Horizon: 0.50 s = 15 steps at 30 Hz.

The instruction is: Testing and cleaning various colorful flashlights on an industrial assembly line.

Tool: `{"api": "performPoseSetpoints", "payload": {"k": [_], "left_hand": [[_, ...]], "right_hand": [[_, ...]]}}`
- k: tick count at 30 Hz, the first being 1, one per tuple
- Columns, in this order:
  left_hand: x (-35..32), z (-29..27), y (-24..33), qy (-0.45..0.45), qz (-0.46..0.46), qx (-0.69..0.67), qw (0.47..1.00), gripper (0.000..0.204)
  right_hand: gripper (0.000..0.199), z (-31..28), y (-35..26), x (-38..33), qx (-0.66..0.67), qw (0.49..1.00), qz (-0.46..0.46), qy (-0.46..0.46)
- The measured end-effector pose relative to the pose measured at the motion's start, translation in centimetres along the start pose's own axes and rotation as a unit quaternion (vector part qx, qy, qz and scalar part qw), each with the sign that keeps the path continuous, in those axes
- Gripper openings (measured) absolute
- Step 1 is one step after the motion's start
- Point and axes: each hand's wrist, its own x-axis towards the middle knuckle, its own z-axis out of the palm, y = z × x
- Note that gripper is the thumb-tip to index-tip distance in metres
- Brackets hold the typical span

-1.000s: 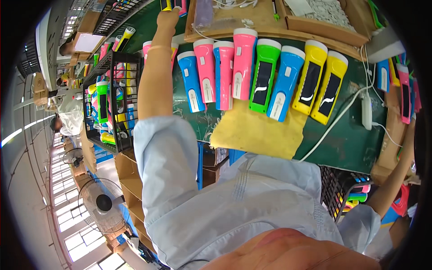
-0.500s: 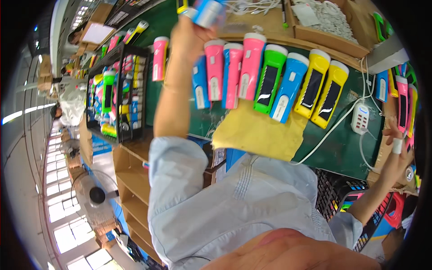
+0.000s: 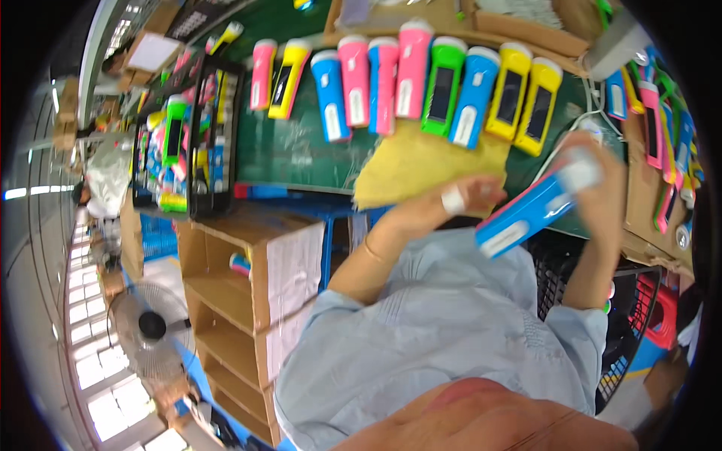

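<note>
My right hand [image 3: 598,180] is closed around the white-capped head end of a blue flashlight [image 3: 526,214] with a pink edge. The flashlight is held tilted above the table's front edge, its tail pointing toward me. Just left of it, my left hand [image 3: 474,194] has its fingers apart, with nothing visible in it; it is partly blurred. A white wrap circles one of its fingers. Behind the hands lies a yellow cloth [image 3: 421,165]. Several flashlights stand in a row at its far side, among them a green one [image 3: 444,86], a blue one [image 3: 475,98] and a yellow one [image 3: 538,107].
At the left stands a black crate [image 3: 214,143] full of colourful flashlights. More flashlights [image 3: 651,124] are heaped in a cardboard box at the right. White cables [image 3: 585,116] cross the table near it. A cardboard shelf [image 3: 256,248] and a fan [image 3: 153,325] are at lower left.
My left hand has come back from the far left, without the blue item it held. My right hand has moved in from the box at the right and now holds a blue flashlight.
</note>
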Motion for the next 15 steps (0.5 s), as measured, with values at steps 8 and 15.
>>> {"api": "performPoseSetpoints", "payload": {"k": [8,15], "left_hand": [[3.4,3.3,2.0,0.135,-0.087,-0.119,0.98,0.042],[5.0,1.8,3.2,0.114,-0.06,-0.266,0.955,0.046]], "right_hand": [[0.031,5.3,2.4,-1.0,0.045,0.989,-0.05,0.135],[0.038,5.3,4.5,-3.9,0.198,0.97,0.133,0.051]]}}
